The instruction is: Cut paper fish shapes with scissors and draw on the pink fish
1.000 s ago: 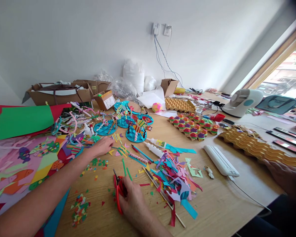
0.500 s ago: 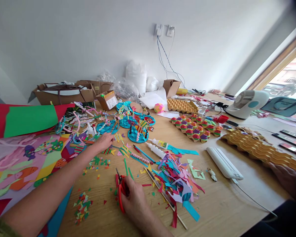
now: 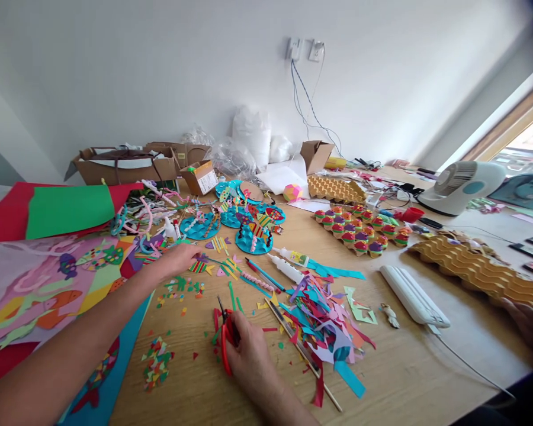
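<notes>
Right hand point(image 3: 250, 345) grips red scissors point(image 3: 224, 348); left hand point(image 3: 186, 259) — can't tell — bottle label point(image 3: 299, 258) too small to read.

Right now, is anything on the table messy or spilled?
Yes, it looks messy: cut paper strips lie in a tangled heap right of the right hand, and tiny paper bits are scattered left of the red scissors. They look odd because they're loose on the table, not in a container.
</notes>
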`<state>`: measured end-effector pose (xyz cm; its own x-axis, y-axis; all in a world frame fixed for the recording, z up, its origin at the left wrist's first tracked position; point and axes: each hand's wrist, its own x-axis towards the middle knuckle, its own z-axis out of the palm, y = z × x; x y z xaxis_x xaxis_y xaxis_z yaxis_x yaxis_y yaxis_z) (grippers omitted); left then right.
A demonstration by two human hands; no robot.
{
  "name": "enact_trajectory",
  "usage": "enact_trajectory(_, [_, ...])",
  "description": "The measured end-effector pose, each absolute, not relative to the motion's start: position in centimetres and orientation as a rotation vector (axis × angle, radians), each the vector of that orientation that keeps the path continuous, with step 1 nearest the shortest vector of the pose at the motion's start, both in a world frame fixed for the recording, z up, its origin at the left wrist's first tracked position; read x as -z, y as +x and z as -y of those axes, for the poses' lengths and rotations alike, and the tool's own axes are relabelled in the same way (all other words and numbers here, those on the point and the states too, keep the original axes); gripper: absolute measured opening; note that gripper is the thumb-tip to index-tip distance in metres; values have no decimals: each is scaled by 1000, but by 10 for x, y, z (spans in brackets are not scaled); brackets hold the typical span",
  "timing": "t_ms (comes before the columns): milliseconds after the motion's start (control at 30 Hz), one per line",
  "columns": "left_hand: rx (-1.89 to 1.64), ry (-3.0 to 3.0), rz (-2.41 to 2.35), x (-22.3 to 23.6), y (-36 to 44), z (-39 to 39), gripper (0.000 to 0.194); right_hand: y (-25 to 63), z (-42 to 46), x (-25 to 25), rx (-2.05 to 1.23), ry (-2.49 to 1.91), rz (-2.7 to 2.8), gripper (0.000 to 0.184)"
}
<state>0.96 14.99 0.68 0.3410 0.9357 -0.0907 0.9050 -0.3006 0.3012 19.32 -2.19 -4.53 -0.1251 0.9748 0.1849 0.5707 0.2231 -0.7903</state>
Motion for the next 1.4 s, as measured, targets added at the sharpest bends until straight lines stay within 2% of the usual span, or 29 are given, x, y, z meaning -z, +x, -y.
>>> enact_trajectory(100, [-164, 2308, -1666, -17, -2, -139, 14, 194, 21, 45, -738, -1462, 1793, 6])
enact_trajectory(400, [-316, 2281, -1666, -38, -11, -58, 25, 206, 13, 38, -590, -1613, 1828, 10])
enact_trajectory(533, [-472, 2371, -1588, -39, -13, -24, 23, 221, 21, 20, -571, -1719, 1846, 7])
enact_trajectory(667, [-517, 2500, -1432, -30, -13, 2, 32, 243, 46, 5, -583, -1864, 1966, 9])
enact_trajectory(767, [-446, 2531, -1397, -15, -4, 19, 33, 257, 70, 4, -609, -2065, 2070, 6])
enact_trajectory(900, [-346, 2494, -1317, 6, 14, 42, 36, 264, 96, 9, -745, -2224, 2136, 15])
enact_trajectory(1000, [-300, 2483, -1232, 14, 22, 54, 36, 262, 108, 10, -778, -2291, 2183, 13])
enact_trajectory(1400, [-183, 2610, -1281, 37, 27, 39, 41, 261, 119, 10, -784, -2335, 2159, 14])
